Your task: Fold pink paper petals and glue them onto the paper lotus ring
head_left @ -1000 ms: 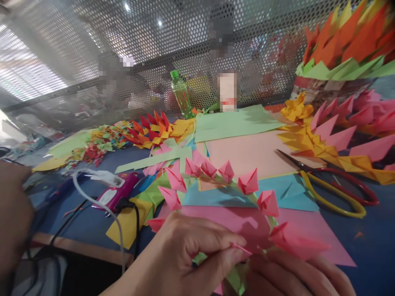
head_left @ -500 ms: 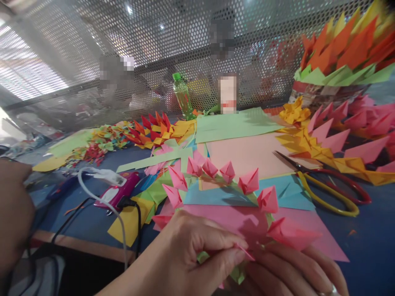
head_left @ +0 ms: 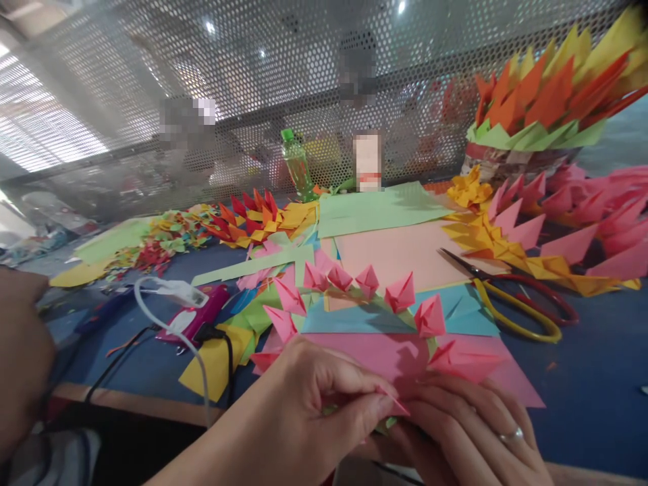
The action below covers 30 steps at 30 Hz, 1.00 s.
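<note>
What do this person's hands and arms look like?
The right hand, ungloved, wears a shiny silver-coloured metal ring on one finger. The left hand, ungloved too, shows no ring; the left forearm shows no sleeve, watch or bracelet. The right forearm falls outside the picture.

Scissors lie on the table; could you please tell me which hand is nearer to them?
The right hand is nearer, below the scissors in the picture. The left hand is farther off, down and to their left, its fingers pinching pink paper.

A curved pale-green paper band (head_left: 432, 346) bearing pointed pink folds (head_left: 399, 292) arcs beyond the hands (head_left: 329, 398), its near side mostly hidden.
</note>
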Each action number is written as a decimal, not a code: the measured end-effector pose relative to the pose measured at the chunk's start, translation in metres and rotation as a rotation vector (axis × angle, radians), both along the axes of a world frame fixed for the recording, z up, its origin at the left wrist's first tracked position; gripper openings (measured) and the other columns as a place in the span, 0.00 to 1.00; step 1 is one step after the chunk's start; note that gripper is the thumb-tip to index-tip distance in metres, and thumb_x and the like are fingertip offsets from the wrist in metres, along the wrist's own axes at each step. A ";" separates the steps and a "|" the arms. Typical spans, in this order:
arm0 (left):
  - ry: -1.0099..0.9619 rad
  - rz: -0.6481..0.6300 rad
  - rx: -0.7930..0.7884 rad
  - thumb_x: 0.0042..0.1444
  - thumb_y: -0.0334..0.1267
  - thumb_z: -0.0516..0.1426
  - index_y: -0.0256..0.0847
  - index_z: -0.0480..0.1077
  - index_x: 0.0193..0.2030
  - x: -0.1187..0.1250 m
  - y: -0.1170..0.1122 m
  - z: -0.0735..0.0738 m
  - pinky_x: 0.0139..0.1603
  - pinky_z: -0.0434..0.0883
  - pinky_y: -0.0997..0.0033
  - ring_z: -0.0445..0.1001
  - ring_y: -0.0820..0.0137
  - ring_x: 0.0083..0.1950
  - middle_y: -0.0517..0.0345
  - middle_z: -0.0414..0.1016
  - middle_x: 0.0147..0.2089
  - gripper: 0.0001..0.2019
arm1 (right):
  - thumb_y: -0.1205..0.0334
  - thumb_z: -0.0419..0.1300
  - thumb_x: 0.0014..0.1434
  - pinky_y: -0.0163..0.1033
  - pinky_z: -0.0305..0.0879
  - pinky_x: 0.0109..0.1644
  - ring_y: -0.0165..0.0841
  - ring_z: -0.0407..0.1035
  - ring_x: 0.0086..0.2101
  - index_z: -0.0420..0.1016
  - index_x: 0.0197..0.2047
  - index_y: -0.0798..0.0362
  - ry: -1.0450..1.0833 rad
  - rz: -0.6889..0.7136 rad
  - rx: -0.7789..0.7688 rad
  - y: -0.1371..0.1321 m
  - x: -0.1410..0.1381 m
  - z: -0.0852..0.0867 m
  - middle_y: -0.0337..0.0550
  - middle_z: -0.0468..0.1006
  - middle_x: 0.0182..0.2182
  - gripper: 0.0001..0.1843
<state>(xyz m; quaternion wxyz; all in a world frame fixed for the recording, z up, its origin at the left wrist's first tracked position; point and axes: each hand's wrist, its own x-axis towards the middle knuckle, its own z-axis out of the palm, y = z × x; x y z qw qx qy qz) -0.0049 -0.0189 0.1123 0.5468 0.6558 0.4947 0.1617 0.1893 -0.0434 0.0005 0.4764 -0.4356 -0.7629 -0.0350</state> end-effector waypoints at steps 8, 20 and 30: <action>-0.048 0.024 0.018 0.65 0.38 0.55 0.38 0.82 0.33 0.002 -0.001 0.000 0.32 0.74 0.77 0.77 0.68 0.34 0.55 0.80 0.32 0.15 | 0.55 0.60 0.70 0.42 0.61 0.53 0.34 0.78 0.39 0.79 0.41 0.45 0.062 -0.029 -0.031 -0.003 -0.006 0.000 0.32 0.86 0.34 0.08; 0.008 -0.061 0.005 0.68 0.33 0.50 0.39 0.73 0.31 0.002 -0.002 -0.001 0.41 0.72 0.80 0.74 0.73 0.37 0.61 0.77 0.33 0.15 | 0.58 0.62 0.69 0.42 0.61 0.53 0.33 0.78 0.40 0.80 0.41 0.46 0.063 -0.023 -0.031 -0.003 -0.007 0.004 0.32 0.86 0.35 0.05; 0.101 -0.062 0.080 0.65 0.29 0.52 0.40 0.66 0.25 0.005 -0.001 0.006 0.37 0.66 0.84 0.68 0.78 0.33 0.67 0.70 0.28 0.15 | 0.61 0.64 0.67 0.44 0.60 0.53 0.36 0.79 0.40 0.78 0.43 0.47 -0.038 0.031 -0.004 0.000 0.002 0.000 0.34 0.86 0.37 0.03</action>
